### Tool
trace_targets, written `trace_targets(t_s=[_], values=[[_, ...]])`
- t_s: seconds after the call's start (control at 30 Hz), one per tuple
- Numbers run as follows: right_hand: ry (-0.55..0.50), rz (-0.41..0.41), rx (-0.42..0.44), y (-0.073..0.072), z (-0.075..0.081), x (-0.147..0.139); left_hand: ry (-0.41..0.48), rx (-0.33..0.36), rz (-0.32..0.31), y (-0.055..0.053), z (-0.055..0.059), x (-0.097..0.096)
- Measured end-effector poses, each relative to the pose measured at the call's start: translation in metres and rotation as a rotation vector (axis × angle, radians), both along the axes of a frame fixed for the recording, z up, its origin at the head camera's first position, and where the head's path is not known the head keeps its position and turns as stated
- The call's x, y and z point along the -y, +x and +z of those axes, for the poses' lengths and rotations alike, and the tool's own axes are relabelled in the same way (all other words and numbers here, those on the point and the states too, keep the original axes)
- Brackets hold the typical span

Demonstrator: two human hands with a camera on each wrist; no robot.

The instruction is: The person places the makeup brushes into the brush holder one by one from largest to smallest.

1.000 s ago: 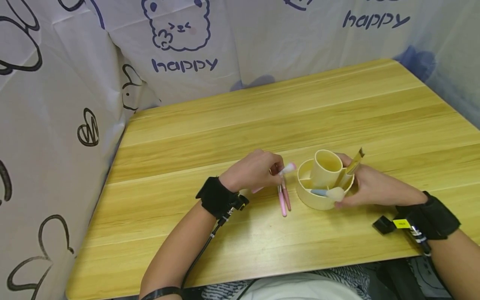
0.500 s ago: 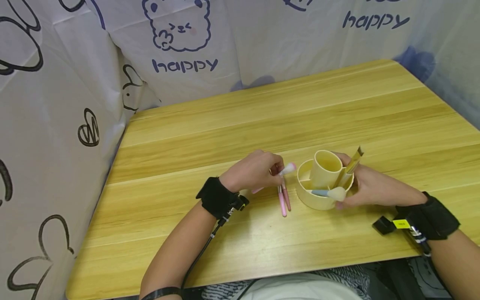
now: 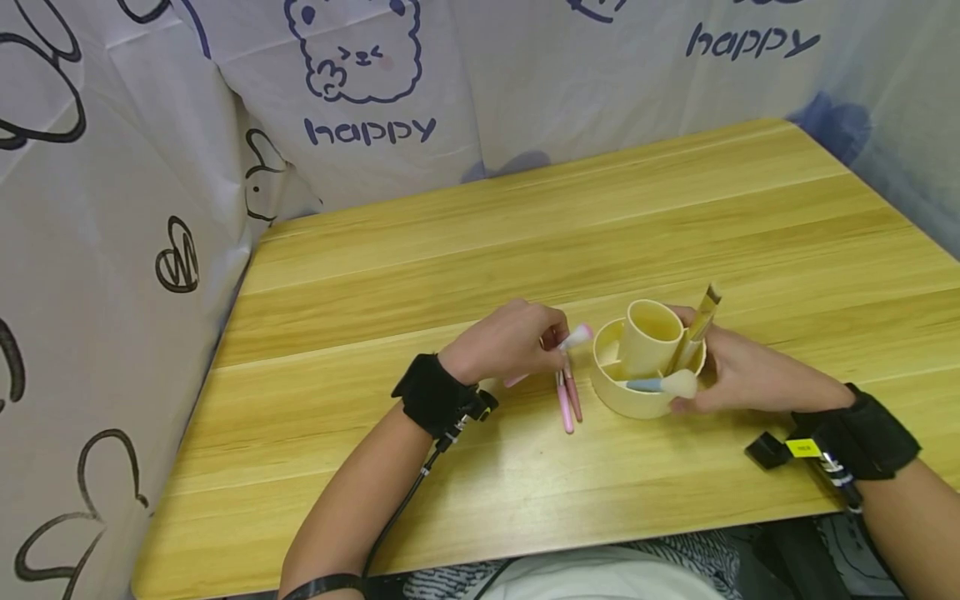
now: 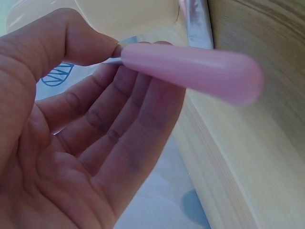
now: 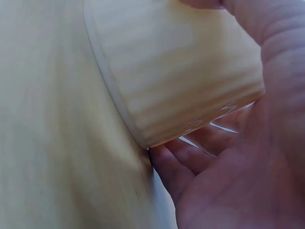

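Observation:
My left hand (image 3: 517, 337) pinches a makeup brush (image 4: 190, 71) between thumb and fingers; its rounded pink handle points toward the left wrist camera, and its white, pink-tipped bristles (image 3: 579, 335) point right in the head view. With thumb and fingers spread around the wall, my right hand (image 3: 750, 371) grips a round cream organizer (image 3: 626, 404). A tall cup (image 3: 652, 333) rises inside it. Gold-toned brushes (image 3: 697, 327) lean upright on its right side, and a blue-handled brush (image 3: 656, 384) with pale bristles lies across the front.
Two pink-handled brushes (image 3: 565, 407) lie on the wood-grain table (image 3: 450, 267) between the left hand and the organizer. White cloth (image 3: 510, 75) with drawings hangs behind and at the left. The table's front edge runs close to the person's lap.
The organizer has turned slightly in my right hand: the gold brushes stand a bit further left and the blue-handled brush has shifted right. My left hand stays in place with its brush.

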State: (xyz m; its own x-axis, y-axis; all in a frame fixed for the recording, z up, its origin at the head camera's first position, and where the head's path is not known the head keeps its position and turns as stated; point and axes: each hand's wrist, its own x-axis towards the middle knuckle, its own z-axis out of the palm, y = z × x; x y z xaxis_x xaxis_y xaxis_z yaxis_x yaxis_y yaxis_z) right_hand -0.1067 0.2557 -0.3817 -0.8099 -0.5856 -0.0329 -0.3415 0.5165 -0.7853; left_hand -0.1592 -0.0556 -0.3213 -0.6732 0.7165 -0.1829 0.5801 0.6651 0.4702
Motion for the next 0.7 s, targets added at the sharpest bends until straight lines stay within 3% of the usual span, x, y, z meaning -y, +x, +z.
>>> trace_targets(t_s=[0.33, 0.7], values=[[-0.031, -0.051, -0.003, 0.0013, -0.0005, 0.0025, 0.007, 0.008, 0.003, 0.0003, -0.0001, 0.0003], [-0.042, 0.012, 0.008, -0.001, -0.0013, 0.0008, 0.01, 0.019, 0.007, 0.0006, 0.0007, 0.0011]])
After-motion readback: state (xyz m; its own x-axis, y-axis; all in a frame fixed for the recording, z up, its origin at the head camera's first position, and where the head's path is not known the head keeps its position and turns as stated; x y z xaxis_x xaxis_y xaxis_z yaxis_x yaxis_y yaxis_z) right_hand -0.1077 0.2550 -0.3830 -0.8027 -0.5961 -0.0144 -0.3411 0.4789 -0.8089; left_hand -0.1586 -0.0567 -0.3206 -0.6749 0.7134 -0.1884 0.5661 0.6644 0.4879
